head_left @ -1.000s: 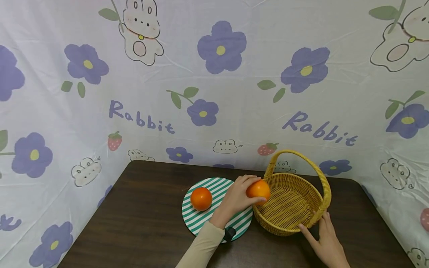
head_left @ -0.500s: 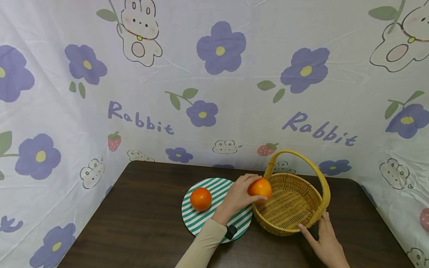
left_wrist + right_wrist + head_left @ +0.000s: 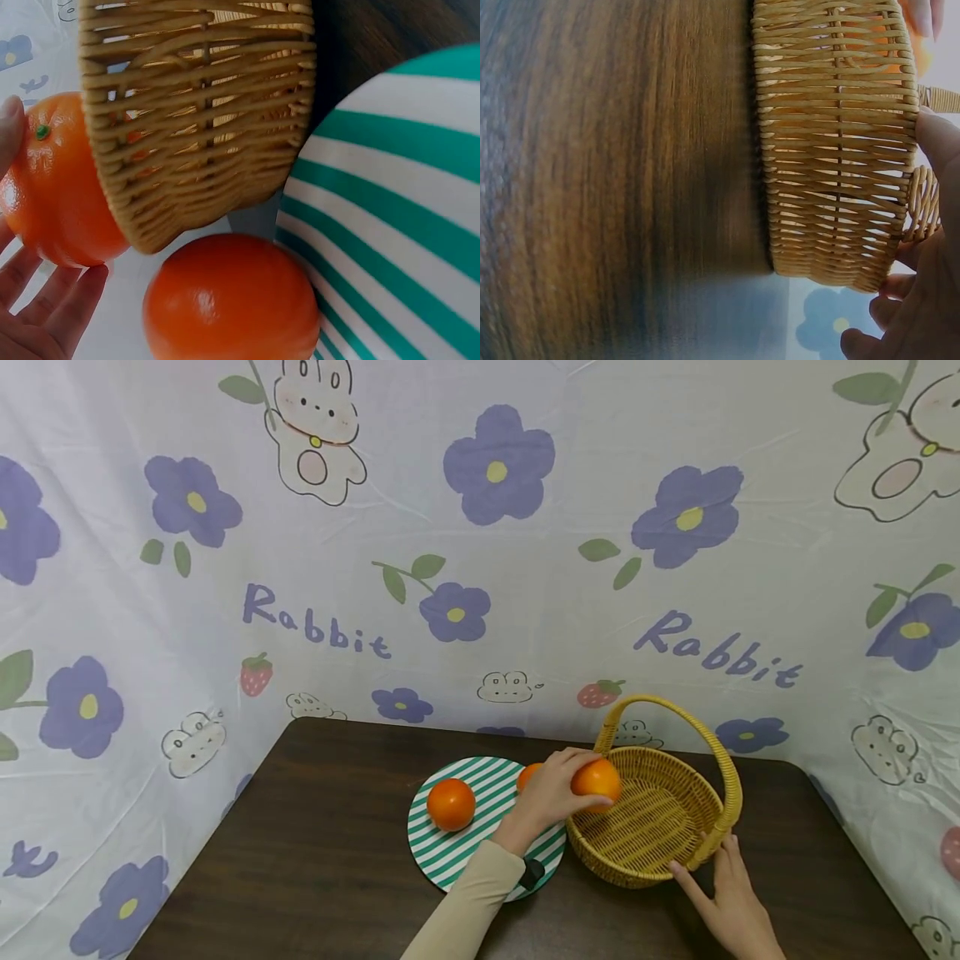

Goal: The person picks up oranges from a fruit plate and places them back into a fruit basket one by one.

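My left hand [image 3: 551,789] grips an orange [image 3: 602,782] at the left rim of a yellow wicker basket [image 3: 626,875]. In the left wrist view the held orange [image 3: 60,187] shows a small green stem end, with its far side hidden behind the basket wall [image 3: 202,112]. My right hand [image 3: 726,897] holds the basket's rim at the near right, by the handle's base; its thumb lies on the rim in the right wrist view. One orange [image 3: 451,805] rests on a round green-and-white striped board [image 3: 442,852]. Another orange [image 3: 528,774] is mostly hidden behind my left hand.
The basket's tall arched handle [image 3: 678,714] rises over its right side. All of this stands on a dark wooden table [image 3: 315,827]. A patterned cloth [image 3: 562,593] hangs behind and at both sides.
My left hand has moved a little to the right with the orange, further over the basket's rim. An orange on the board has come into view behind it. My right hand has stayed put.
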Demonstrator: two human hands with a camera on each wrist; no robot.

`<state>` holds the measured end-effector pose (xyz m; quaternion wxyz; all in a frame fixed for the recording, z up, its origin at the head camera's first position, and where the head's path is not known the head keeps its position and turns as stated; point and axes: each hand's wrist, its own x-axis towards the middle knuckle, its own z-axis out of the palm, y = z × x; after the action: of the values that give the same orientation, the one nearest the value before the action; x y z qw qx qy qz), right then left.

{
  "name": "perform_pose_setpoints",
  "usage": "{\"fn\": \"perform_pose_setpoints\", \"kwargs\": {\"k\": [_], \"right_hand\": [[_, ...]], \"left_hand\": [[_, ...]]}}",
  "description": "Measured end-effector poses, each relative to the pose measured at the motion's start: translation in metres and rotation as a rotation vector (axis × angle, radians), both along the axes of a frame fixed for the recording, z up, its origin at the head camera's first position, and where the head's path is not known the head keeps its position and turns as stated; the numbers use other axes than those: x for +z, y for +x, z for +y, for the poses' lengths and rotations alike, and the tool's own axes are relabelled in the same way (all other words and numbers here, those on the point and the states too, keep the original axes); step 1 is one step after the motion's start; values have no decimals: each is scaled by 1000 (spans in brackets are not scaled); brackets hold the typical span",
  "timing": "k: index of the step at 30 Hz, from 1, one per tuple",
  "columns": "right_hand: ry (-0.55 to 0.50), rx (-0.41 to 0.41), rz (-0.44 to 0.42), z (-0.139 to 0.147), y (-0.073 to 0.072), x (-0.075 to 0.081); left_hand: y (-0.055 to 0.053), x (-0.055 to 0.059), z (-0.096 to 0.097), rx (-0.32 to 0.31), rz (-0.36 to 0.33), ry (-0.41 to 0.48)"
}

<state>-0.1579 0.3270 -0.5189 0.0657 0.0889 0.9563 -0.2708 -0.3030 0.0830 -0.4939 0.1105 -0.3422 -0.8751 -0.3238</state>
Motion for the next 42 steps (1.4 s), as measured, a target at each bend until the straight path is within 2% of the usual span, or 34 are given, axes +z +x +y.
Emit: {"fn": "perform_pose_setpoints", "kwargs": {"k": [7,15,23,28,34,42], "right_hand": [[12,4,-14,1,-2,0],[15,12,16,0,0,2],[12,9,16,1,-1,1],[5,11,28,1,-2,0],[3,16,74,2,-2,-4],[4,15,76,2,-1,-5]], "left_hand": [[-4,-6,10,21,6,-60],[-8,-12,21,40,-31,-112],[-12,-14,31,44,29,-231],[-14,-20,37,48,62,-277],[-14,-28,41,54,50,-287],[-11,-29,40,46,26,-251]]}}
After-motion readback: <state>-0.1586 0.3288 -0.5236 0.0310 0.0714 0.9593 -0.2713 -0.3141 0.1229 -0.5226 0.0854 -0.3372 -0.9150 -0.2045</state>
